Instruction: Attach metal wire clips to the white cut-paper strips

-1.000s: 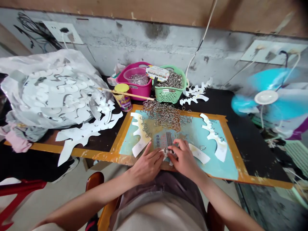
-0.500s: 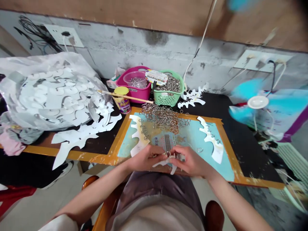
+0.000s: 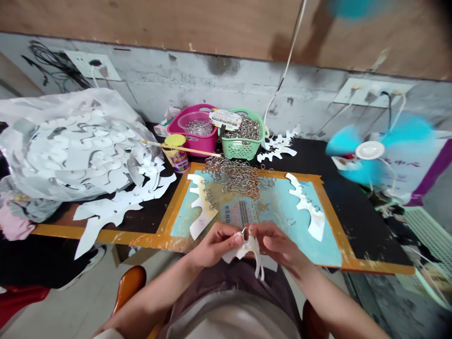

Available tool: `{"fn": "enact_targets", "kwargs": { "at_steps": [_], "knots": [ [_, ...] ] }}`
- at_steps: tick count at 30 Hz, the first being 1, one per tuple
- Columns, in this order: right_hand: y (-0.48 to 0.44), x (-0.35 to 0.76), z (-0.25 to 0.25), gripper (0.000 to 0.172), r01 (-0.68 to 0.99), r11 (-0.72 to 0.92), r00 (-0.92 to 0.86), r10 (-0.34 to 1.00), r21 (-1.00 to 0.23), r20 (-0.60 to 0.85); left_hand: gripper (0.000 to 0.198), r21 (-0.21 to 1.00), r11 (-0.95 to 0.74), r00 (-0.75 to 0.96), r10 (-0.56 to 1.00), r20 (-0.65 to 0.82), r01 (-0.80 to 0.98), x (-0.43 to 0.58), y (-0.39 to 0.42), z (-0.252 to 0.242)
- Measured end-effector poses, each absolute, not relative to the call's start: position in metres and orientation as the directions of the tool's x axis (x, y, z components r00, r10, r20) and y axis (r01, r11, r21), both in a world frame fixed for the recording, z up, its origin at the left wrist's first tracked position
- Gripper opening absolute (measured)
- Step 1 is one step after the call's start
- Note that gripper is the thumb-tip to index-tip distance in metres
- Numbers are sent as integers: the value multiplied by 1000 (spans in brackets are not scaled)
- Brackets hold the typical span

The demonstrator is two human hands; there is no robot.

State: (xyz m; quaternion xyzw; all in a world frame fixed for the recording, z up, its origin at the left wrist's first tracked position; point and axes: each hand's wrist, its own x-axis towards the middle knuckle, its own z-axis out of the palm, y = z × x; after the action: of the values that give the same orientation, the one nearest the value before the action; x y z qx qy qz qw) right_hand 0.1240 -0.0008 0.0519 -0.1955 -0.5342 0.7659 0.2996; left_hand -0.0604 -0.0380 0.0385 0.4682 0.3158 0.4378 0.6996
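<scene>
Close to my lap, over the table's front edge, my left hand [image 3: 217, 245] pinches a white scalloped cut-out [image 3: 251, 246], thumb on top. My right hand [image 3: 277, 242] grips the same piece from the other side, its fingertips partly hidden. A metal ring [image 3: 246, 233] stands up at the piece's upper edge between the two thumbs. On the blue mat [image 3: 183, 212], a similar cut-out with rings along its edge [image 3: 203, 207] lies to the left. Another ringed cut-out [image 3: 306, 205] lies to the right, near a single loose ring [image 3: 291, 221].
Behind the mat lies a pile of metal rings [image 3: 240, 176], before a green basket [image 3: 243, 149] of rings and a pink basket [image 3: 201, 146]. A stick rests across a yellow-lidded tub [image 3: 178, 157]. A bag of white cut-outs [image 3: 81, 146] stands left; a blue fan [image 3: 370, 150] turns right.
My hands have turned the white cut-out, so its ring now stands upright and its strips hang down towards my lap. My right thumb has lifted, and the view has tilted slightly.
</scene>
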Motion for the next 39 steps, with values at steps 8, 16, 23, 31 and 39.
{"fn": "enact_targets", "kwargs": {
  "at_steps": [8,16,23,31,39],
  "knots": [
    [-9,119,44,42,-280,-75,-667,732,-957,138,58,838,235,347,936,-58,-493,-47,-48,33],
    [-7,128,52,34,-240,-68,-671,732,-968,115,77,800,323,426,900,-94,-505,-56,-37,43],
    [-8,129,67,30,-131,-26,-703,707,-991,74,41,927,280,416,896,-158,-250,-58,-40,47],
    [6,129,65,41,-160,-172,-748,664,-972,6,47,980,158,436,895,-92,-118,-59,-40,48],
    [3,119,83,22,125,150,-622,782,-981,40,42,988,-14,343,938,-39,151,-56,-40,53]
  ]
}}
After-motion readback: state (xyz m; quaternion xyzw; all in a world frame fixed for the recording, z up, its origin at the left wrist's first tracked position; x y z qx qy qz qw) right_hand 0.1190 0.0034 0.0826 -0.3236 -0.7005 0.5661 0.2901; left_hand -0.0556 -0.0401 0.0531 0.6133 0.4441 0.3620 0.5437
